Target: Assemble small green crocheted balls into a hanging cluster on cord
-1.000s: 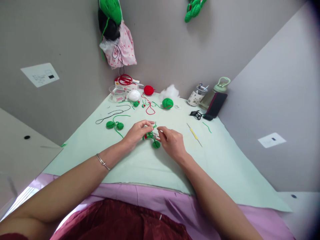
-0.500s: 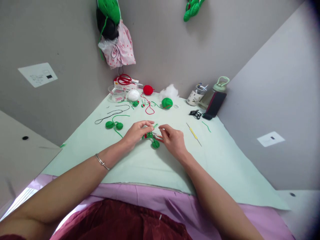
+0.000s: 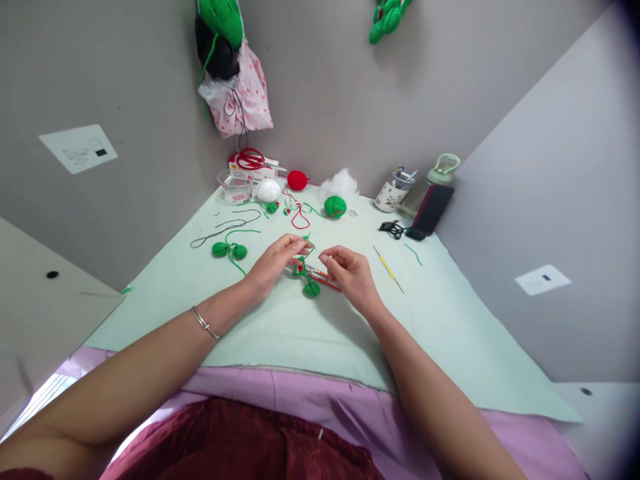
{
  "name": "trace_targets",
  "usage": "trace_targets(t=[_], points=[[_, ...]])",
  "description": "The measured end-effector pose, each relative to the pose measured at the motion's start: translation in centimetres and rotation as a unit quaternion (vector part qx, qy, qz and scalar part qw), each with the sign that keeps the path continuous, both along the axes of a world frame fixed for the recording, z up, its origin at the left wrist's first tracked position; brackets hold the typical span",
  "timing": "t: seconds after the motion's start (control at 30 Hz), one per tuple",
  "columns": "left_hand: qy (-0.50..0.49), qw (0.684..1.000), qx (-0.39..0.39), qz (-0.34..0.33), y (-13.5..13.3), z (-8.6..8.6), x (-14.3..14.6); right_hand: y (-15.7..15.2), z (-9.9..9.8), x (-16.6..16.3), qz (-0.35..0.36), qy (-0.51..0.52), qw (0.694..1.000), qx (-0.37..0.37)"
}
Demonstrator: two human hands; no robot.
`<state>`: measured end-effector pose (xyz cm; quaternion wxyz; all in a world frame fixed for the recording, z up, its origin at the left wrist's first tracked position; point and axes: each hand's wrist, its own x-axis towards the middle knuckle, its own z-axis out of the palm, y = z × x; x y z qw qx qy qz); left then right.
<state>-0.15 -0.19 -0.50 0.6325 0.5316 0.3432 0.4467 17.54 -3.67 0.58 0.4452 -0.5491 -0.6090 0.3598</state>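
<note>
My left hand point(image 3: 280, 263) is closed, its thumb and fingertips pinching green yarn point(image 3: 307, 237) above the table. My right hand point(image 3: 347, 272) pinches a thin, pale sewing needle point(image 3: 317, 250), which points toward the left fingertips and is partly hidden by the fingers. Below the hands, a small green and red crocheted piece point(image 3: 300, 269) hangs by the left fingers, with a green crocheted ball point(image 3: 312, 289) at its lower end. Red-handled scissors point(image 3: 327, 281) lie under and behind it, partly covered by my right hand.
Left of the hands lie paired green crocheted balls point(image 3: 230, 251) and dark cord point(image 3: 225, 227). A yellow crochet hook point(image 3: 387, 268) rests at right. Farther back are a green yarn ball point(image 3: 335, 207), red yarn ball point(image 3: 297, 180), white stuffing point(image 3: 340, 183), plastic tub point(image 3: 235, 188) and phone point(image 3: 433, 210).
My left fingers have lifted and shifted the green yarn upward. The right hand has moved slightly right, and the thin needle now shows between the hands. More of the scissors is uncovered.
</note>
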Motion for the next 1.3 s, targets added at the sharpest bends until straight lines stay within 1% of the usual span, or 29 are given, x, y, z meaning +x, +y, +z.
trace_targets(t=[0.17,0.23,0.33,0.57,0.67,0.73,0.8,0.9,0.97,1.1,1.2,1.3], points=[[0.03,0.997,0.034,-0.061,-0.1,-0.4,0.2,-0.1,0.2,0.3,0.008,0.006,1.0,0.019],[0.036,0.996,0.046,-0.066,-0.1,-0.6,0.2,-0.1,0.3,0.5,0.005,0.014,0.999,0.03],[0.035,0.996,0.045,-0.063,0.1,-0.8,0.2,0.0,0.6,0.8,-0.011,0.041,0.998,0.047],[0.042,0.993,0.043,-0.099,-0.2,-0.4,0.2,0.2,0.8,0.9,-0.018,0.145,0.986,0.077],[0.039,0.993,0.04,-0.105,-0.3,-0.3,0.3,0.3,0.7,1.1,-0.023,0.172,0.981,0.084],[0.04,0.993,0.033,-0.103,-0.4,-0.2,0.4,0.3,0.6,1.1,-0.028,0.17,0.982,0.082],[0.039,0.993,0.028,-0.103,-0.5,-0.2,0.5,0.2,0.5,0.9,-0.022,0.147,0.986,0.076],[0.042,0.992,0.034,-0.112,-0.7,-0.1,0.5,-0.1,0.4,0.5,0.02,0.109,0.992,0.066],[0.051,0.991,0.041,-0.119,-0.6,0.0,0.4,-0.2,0.4,0.4,0.035,0.107,0.992,0.061],[0.072,0.987,0.035,-0.138,-0.4,0.1,0.1,0.0,0.6,0.7,0.018,0.14,0.989,0.053],[0.081,0.983,0.027,-0.16,-0.4,0.3,0.1,0.3,0.9,1.4,-0.005,0.191,0.98,0.056],[0.073,0.983,0.019,-0.166,-0.4,0.4,0.2,0.5,1.2,1.9,-0.014,0.245,0.969,0.042]])
